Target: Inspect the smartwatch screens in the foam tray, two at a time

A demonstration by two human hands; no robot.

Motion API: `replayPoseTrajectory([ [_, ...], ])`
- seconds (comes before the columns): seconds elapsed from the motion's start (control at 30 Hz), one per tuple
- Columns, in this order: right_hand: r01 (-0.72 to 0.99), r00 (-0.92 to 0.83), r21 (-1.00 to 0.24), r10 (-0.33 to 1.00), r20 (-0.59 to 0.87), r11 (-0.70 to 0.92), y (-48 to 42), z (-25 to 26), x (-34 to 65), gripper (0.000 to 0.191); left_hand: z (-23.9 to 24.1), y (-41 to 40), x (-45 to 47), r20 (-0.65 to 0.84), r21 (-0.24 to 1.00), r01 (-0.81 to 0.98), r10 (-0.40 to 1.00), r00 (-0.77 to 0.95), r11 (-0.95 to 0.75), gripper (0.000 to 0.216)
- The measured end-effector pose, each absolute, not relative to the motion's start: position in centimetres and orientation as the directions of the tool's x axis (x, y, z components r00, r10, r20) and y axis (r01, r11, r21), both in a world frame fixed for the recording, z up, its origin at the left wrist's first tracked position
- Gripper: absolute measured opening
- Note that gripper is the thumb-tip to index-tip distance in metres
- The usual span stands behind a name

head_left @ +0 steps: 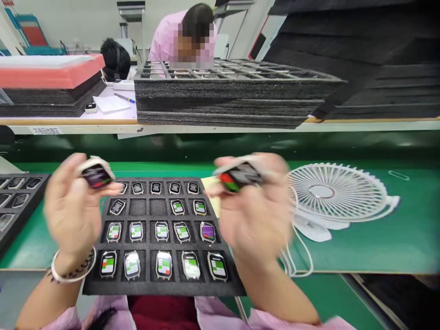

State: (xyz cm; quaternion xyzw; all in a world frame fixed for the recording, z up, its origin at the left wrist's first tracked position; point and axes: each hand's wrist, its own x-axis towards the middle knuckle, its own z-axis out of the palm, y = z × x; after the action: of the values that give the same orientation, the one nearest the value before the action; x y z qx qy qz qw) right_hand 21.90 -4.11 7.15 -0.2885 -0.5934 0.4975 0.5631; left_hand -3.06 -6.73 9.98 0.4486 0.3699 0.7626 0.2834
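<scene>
Two hands are raised above the black foam tray (144, 286), which serves as the landmark and lies on the green bench mat (395, 247). Behind the tray, on the raised shelf, sits one tall stack of black foam trays (223, 101); behind and to its left lies one pink-topped foam stack (48, 73). Two co-workers in the background lean over the far bench, behind that shelf. Right of the tray lies one white desk fan (335, 192), face up, its white cable (302, 261) looping toward the tray's right edge. Left of the tray, one second black tray (13, 201) is partly in view, with watch bodies in its pockets.

The landmark tray has four rows of five pockets. Eighteen hold watch bodies (164, 265); two pockets in the second row stand vacant. Most lit screens show green and white blocks; one in the third row shows purple.

Above the tray's left rear corner, the left hand (70, 213) pinches one watch body (96, 174) between thumb and fingertips, screen toward the camera; one bracelet circles that wrist. Above the tray's right edge, the right hand (256, 215), blurred, closes its fingers on a second watch body (240, 176) showing red and green.
</scene>
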Motion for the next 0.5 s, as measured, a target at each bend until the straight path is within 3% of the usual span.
replayPoseTrajectory([
  [0.1,-0.401,-0.338,-0.916,0.927,0.159,0.011,-1.6,5.2,19.1,0.041,7.3,-4.9,-2.9,0.232,0.946,-0.166,0.939,-0.254,-0.279,0.038],
  [0.2,-0.355,-0.458,-0.909,0.888,-0.036,-0.22,0.2,2.3,17.1,0.051,4.1,-3.6,-2.7,0.048,0.988,-0.144,0.993,-0.105,-0.063,0.045],
  [0.33,-0.268,-0.494,-0.932,0.865,-0.086,-0.246,0.7,-0.1,16.5,0.047,1.9,-3.3,-2.6,-0.021,0.999,-0.045,1.0,0.015,0.021,0.042],
  [0.5,-0.226,-0.524,-0.942,0.846,-0.098,-0.249,0.6,-0.3,17.2,0.037,1.7,-3.3,-3.0,-0.071,0.997,-0.027,0.989,0.131,0.075,0.059],
])
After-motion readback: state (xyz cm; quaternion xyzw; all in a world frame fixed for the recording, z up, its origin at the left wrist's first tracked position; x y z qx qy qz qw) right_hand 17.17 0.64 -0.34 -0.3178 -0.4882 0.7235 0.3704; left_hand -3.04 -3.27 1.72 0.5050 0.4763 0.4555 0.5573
